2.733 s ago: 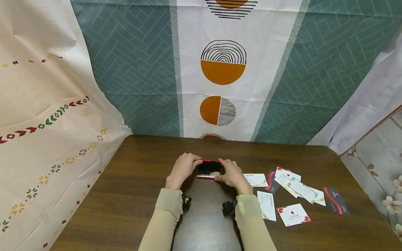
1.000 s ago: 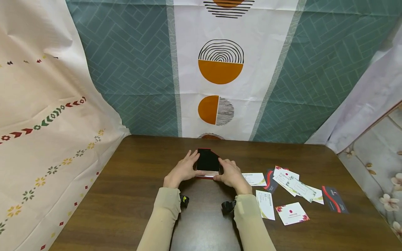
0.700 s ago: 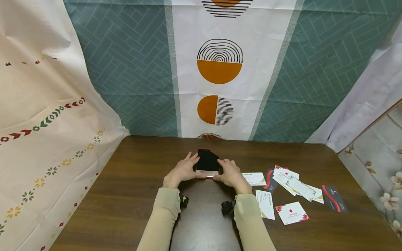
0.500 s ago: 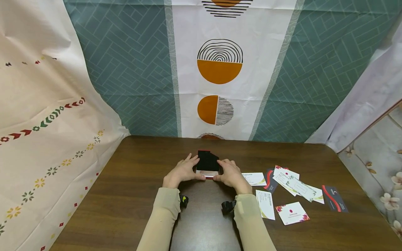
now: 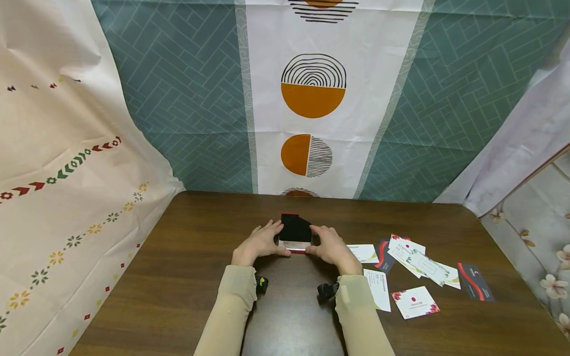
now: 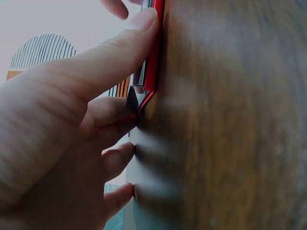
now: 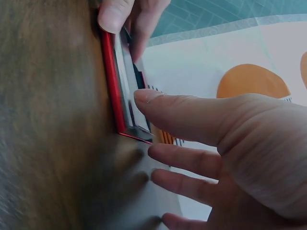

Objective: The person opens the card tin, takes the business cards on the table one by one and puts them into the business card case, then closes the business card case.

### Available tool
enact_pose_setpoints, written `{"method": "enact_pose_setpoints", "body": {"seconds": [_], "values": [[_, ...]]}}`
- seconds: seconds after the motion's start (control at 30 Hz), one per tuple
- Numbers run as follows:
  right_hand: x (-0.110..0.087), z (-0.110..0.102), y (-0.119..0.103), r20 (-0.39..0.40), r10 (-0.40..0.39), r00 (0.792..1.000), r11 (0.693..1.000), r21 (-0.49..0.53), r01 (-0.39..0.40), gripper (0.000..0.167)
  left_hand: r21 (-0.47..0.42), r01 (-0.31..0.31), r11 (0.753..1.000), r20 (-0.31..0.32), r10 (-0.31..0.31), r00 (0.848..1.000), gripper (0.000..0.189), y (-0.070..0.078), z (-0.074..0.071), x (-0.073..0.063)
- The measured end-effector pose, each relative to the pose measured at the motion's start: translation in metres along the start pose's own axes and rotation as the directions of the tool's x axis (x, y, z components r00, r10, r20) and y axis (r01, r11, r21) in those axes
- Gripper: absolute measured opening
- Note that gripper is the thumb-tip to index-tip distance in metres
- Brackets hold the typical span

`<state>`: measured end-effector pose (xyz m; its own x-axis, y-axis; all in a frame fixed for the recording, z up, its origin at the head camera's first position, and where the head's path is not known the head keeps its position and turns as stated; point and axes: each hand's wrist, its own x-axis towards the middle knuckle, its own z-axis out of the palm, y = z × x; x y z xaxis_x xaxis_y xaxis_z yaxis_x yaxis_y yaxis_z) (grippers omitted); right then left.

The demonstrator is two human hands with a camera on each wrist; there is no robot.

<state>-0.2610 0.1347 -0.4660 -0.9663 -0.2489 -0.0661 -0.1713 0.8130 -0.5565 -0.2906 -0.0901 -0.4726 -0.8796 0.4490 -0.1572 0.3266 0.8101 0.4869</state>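
A red-edged business card case [image 5: 296, 229] with a black flap raised at the back and a silvery front edge rests on the dark wooden table. A pale card seems to lie inside it. My left hand [image 5: 260, 242] holds its left end, the thumb on the front edge and the index finger at the side in the left wrist view. My right hand [image 5: 330, 245] is at the right end. In the right wrist view its thumb [image 7: 168, 108] is straight over the case's edge and the other fingers are spread; whether they touch the case is unclear.
Several business cards lie scattered to the right, among them a white card with red flowers [image 5: 416, 302], a dark card with a red stripe [image 5: 476, 282] and an overlapping pile [image 5: 418, 259]. Patterned cloth [image 5: 303, 99] hangs behind the table's far edge.
The black flap, not raised in the oldest frame, stands up at the back. The left fingers have shifted along the case's edge. My right hand has just moved slightly right.
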Motion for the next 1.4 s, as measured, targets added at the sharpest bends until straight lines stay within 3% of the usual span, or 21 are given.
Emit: {"method": "enact_pose_setpoints", "body": {"seconds": [0.37,0.8,1.03,1.4], "values": [[-0.009,-0.030,0.008,-0.012,0.012,1.000,0.999,0.034,-0.011,0.070,-0.010,0.006,1.000,0.003,-0.006,1.000,0.095,-0.001,0.001,-0.001],[-0.040,-0.071,0.053,0.055,0.013,0.998,0.999,-0.051,-0.011,0.048,-0.006,0.012,1.000,0.002,-0.012,1.000,0.095,0.001,0.002,0.000],[-0.048,-0.078,0.070,0.036,0.008,0.999,0.997,-0.082,-0.005,0.047,0.000,0.015,1.000,0.006,-0.015,1.000,0.095,-0.002,0.004,0.001],[-0.050,-0.075,0.084,0.048,0.120,0.992,0.986,-0.120,-0.114,0.058,-0.018,0.011,1.000,0.008,-0.011,1.000,0.095,0.000,0.003,0.002]]}}
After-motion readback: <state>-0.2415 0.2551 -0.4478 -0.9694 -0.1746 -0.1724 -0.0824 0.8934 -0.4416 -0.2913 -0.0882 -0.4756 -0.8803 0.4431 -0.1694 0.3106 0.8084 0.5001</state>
